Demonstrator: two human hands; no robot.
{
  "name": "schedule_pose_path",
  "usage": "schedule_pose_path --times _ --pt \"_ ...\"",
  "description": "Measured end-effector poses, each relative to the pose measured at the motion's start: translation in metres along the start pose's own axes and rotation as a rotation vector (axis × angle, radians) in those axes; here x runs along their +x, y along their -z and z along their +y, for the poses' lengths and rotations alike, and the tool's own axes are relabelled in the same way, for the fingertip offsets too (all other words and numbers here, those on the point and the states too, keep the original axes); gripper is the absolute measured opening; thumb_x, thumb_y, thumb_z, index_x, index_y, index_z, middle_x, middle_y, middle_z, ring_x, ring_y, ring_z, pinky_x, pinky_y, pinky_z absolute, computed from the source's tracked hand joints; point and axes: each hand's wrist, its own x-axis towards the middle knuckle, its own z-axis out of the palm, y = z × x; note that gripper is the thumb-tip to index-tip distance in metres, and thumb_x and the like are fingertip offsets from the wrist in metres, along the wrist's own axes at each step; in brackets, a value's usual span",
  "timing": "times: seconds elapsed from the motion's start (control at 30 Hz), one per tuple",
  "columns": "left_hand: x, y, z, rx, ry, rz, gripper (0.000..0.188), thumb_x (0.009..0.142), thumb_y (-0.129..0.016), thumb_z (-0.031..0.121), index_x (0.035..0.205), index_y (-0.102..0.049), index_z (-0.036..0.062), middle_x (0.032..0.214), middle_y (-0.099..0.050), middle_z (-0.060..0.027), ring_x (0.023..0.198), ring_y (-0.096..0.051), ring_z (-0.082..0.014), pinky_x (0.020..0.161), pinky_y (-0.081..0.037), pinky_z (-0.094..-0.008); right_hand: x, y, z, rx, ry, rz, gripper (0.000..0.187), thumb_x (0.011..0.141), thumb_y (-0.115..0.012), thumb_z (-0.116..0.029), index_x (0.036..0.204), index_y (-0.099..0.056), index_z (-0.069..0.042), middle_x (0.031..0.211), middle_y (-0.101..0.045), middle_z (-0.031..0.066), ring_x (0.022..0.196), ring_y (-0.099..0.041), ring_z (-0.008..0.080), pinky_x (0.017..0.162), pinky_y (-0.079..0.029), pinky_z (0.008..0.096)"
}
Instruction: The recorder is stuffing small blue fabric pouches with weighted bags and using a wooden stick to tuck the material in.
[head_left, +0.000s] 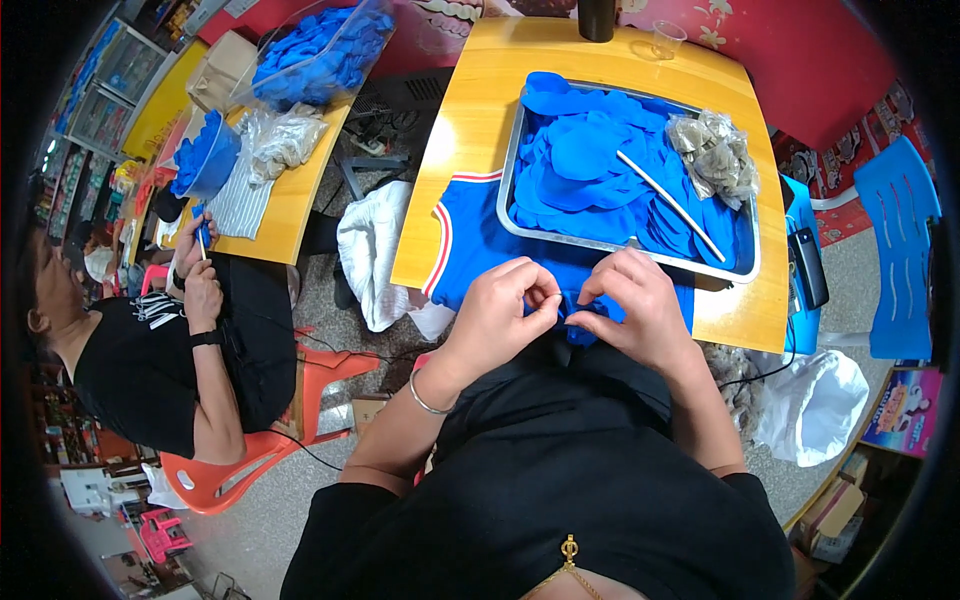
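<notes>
My left hand and my right hand are close together at the table's near edge, fingertips bent into pinches. A little crumpled blue fabric shows between and below them; what the fingertips hold is too small to make out. Just beyond is a metal tray heaped with thin, rounded blue fabric pieces. Across the heap lies a white stick. At the tray's right side rests a clear bag of greyish-brown contents. Under the tray spreads a blue jersey with red and white trim.
To the left, a seated person holds a small blue piece and a thin stick at another table. That table bears a blue-filled clear bin and a blue bowl. A clear cup stands at the back; a blue chair is right.
</notes>
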Motion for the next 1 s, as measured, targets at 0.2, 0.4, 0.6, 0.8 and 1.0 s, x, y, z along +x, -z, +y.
schedule_pose_path --times 0.2,0.4,0.6,0.8,1.0 --pt "-0.004 -0.003 -0.013 -0.417 0.239 -0.107 0.008 0.081 -0.062 0.005 0.08 -0.057 -0.0003 0.073 -0.055 -0.0011 0.063 -0.05 -0.0047 0.055 -0.043 -0.0199 -0.003 -0.008 0.0 -0.043 -0.016 0.002 0.021 0.062 -0.074 -0.013 0.072 -0.056 -0.008 0.074 -0.055 0.0037 0.072 -0.054 0.0225 0.064 -0.042 0.0339" --pt "-0.004 -0.004 -0.021 -0.718 0.292 -0.204 0.007 0.085 -0.06 0.008 0.086 -0.056 0.0018 0.078 -0.054 0.0023 0.068 -0.049 -0.003 0.06 -0.041 -0.0169 -0.003 -0.011 0.0 0.066 -0.024 0.016 0.018 0.065 -0.071 -0.009 0.071 -0.055 -0.006 0.072 -0.056 0.0053 0.068 -0.055 0.0235 0.061 -0.043 0.0333" --pt "-0.003 0.0 -0.017 -0.762 0.353 -0.243 0.009 0.087 -0.058 0.012 0.087 -0.057 0.0032 0.078 -0.054 0.0022 0.07 -0.05 -0.004 0.064 -0.042 -0.0181 -0.003 -0.017 0.001 0.159 -0.049 0.054 0.016 0.066 -0.069 -0.008 0.07 -0.053 -0.005 0.07 -0.055 0.0074 0.066 -0.055 0.024 0.06 -0.044 0.0329" --pt "-0.004 0.0 -0.02 -0.785 0.355 -0.254 0.009 0.086 -0.058 0.012 0.088 -0.057 0.0033 0.079 -0.055 0.0025 0.071 -0.05 -0.0039 0.065 -0.042 -0.0179 -0.007 -0.016 0.004 0.268 -0.118 0.006 0.016 0.065 -0.068 -0.003 0.071 -0.053 -0.002 0.072 -0.056 0.008 0.066 -0.056 0.0213 0.059 -0.044 0.0292" --pt "-0.002 0.002 -0.016 -0.801 0.356 -0.252 0.009 0.086 -0.058 0.012 0.088 -0.057 0.0033 0.079 -0.055 0.0025 0.071 -0.05 -0.0041 0.065 -0.042 -0.0183 -0.006 -0.019 0.001 0.292 -0.142 0.036 0.014 0.067 -0.066 -0.005 0.072 -0.054 -0.002 0.07 -0.056 0.0084 0.064 -0.056 0.0224 0.059 -0.044 0.0309"
